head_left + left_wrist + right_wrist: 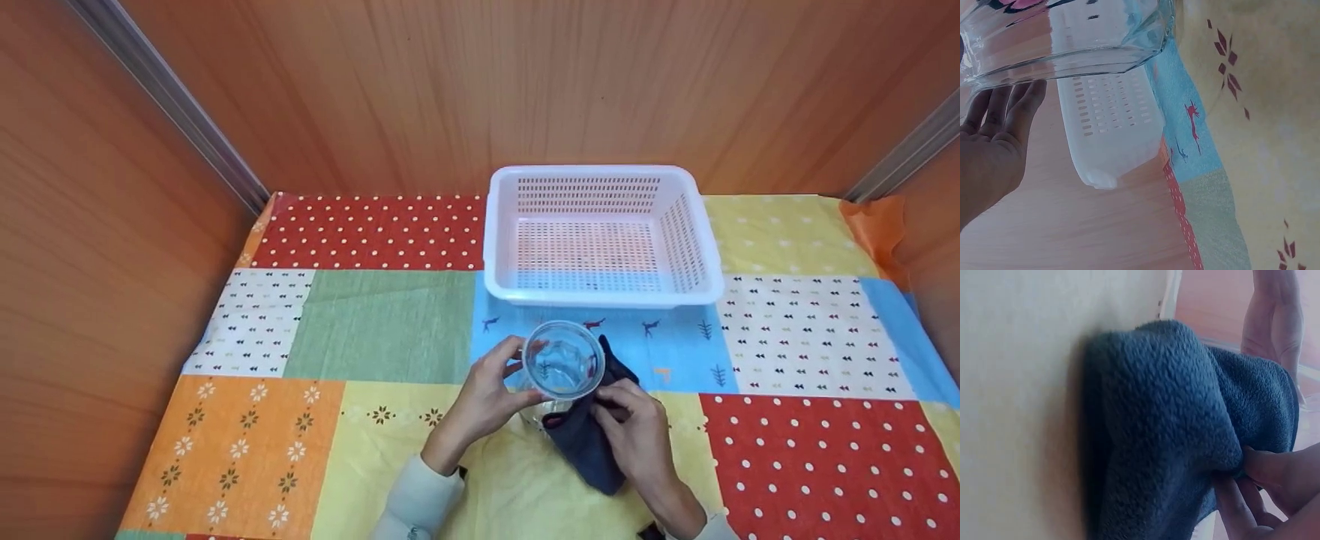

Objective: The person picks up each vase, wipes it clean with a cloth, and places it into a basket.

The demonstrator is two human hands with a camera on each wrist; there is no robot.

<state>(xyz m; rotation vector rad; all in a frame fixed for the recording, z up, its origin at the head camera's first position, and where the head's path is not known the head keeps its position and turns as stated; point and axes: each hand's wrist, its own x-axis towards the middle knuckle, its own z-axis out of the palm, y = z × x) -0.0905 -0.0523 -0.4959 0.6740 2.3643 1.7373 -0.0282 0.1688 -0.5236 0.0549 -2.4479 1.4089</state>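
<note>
A clear glass jar [562, 364] stands over the tablecloth with its round mouth facing up toward the head camera. My left hand [484, 397] grips it from the left, thumb and fingers spread round its side below the rim. Against the jar's right side hangs a dark blue-grey fleecy cloth [589, 450]. My right hand [637, 431] pinches this cloth between thumb and fingers, as the right wrist view also shows. The left wrist view catches the jar's faceted bottom edge [1100, 62] above the tablecloth. The cloth hides part of the jar's lower side.
Just beyond the jar, a white perforated plastic basket [604, 296] sits near the back wooden panel [450, 97]. A patchwork tablecloth [390, 322] covers the table. More wooden panels [82, 225] rise at both sides.
</note>
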